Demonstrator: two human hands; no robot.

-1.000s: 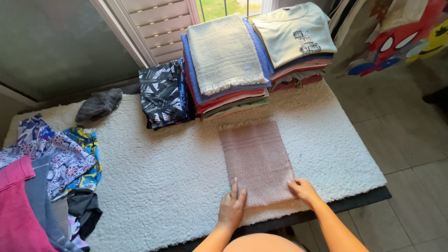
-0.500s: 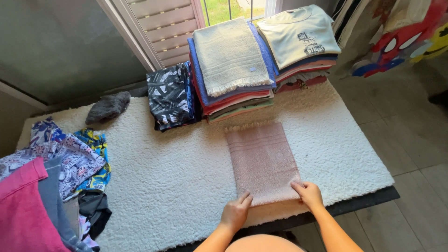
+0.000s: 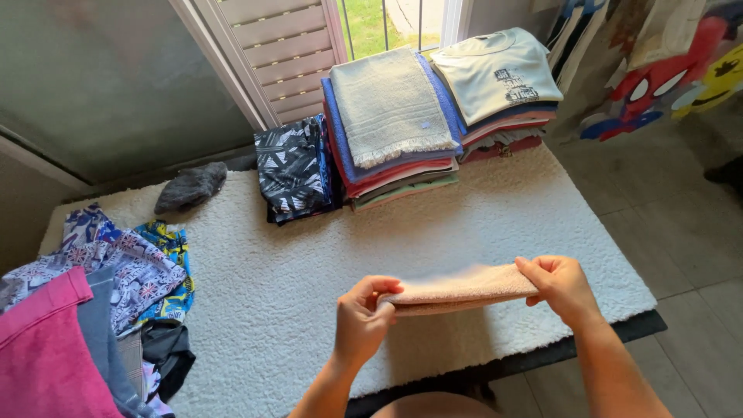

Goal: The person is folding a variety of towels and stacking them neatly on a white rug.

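A folded pink towel (image 3: pixel 464 287) hangs level above the near edge of the white fleecy table cover (image 3: pixel 294 286). My left hand (image 3: pixel 362 319) pinches its left end and my right hand (image 3: pixel 563 288) grips its right end. Both hands hold it a little above the cover, in front of my body. Behind it, at the far side, stands a tall stack of folded towels (image 3: pixel 391 128) with a pale fringed one on top.
A second stack topped by a light printed t-shirt (image 3: pixel 499 77) stands at the back right. A black-and-white patterned folded cloth (image 3: pixel 294 166) and a grey bundle (image 3: pixel 191 187) lie at the back left. Unfolded colourful clothes (image 3: pixel 93 310) are heaped at the left edge. Tiled floor lies to the right.
The pink towel lay flat on the cover with my hands at its near corners. Now it is folded over and lifted off the cover between both hands.
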